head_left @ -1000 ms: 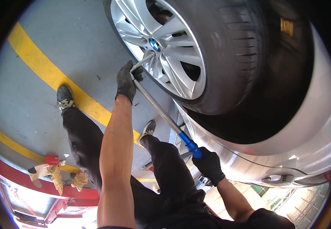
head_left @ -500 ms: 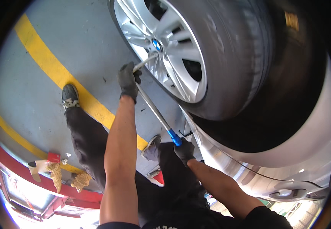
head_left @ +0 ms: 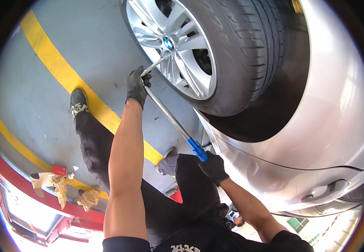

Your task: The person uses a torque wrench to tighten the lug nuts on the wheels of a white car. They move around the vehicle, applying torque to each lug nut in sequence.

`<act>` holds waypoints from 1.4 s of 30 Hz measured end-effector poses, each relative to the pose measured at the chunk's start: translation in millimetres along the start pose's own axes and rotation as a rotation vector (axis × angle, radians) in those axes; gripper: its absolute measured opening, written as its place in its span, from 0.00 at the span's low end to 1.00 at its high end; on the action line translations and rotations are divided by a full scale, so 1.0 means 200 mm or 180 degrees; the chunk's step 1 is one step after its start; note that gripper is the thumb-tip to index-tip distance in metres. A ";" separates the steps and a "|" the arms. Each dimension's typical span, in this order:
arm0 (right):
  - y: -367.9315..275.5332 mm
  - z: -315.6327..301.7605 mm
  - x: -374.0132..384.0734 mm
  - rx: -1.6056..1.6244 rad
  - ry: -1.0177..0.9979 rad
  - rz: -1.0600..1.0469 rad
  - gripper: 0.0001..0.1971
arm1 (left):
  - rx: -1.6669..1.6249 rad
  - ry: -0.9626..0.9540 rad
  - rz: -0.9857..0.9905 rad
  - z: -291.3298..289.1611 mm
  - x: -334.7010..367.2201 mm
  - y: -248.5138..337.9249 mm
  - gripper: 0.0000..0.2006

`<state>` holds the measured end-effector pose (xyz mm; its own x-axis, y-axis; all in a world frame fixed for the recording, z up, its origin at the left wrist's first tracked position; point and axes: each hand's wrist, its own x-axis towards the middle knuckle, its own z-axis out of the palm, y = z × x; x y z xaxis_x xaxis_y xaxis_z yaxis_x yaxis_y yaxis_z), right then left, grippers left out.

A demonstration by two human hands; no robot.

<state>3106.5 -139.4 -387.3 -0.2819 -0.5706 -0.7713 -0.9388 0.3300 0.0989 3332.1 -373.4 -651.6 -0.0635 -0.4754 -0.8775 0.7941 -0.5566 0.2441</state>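
Observation:
A long-handled socket wrench [head_left: 165,111] with a silver shaft and blue grip [head_left: 196,150] runs between my gloved hands. My left hand [head_left: 137,85] is closed around its head end, where a silver extension [head_left: 153,66] reaches to a bolt position beside the hub of the wheel. My right hand [head_left: 213,168] wraps the handle's end, just past the blue grip. The silver multi-spoke alloy wheel [head_left: 186,52] carries a black tyre [head_left: 240,63] and sits in the arch of a pale silver car [head_left: 274,168]. The socket's seat on the bolt is too small to make out.
Yellow lines [head_left: 56,63] cross the grey floor [head_left: 98,33]. My shoes [head_left: 79,101] stand near the wheel. At lower left are a red frame [head_left: 18,185], a small red box [head_left: 59,170] and crumpled tan pieces [head_left: 88,199]. Another red thing [head_left: 175,195] lies by my leg.
My right hand and the blue grip have shifted a little to the right. My left hand stays at the wrench head. The view has moved, showing more of the car's side; the tyre is sharper.

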 end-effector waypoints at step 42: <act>-0.27 -0.53 -0.42 -0.0693 -0.0115 0.0455 0.14 | 0.0048 -0.0141 -0.0539 0.19 -0.21 0.01 0.10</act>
<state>3159.3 -189.0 -261.4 -0.4113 -0.5013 -0.7613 -0.9115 0.2337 0.3385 3313.5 -380.9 -597.7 -0.2224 -0.4032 -0.8876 0.7606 -0.6414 0.1008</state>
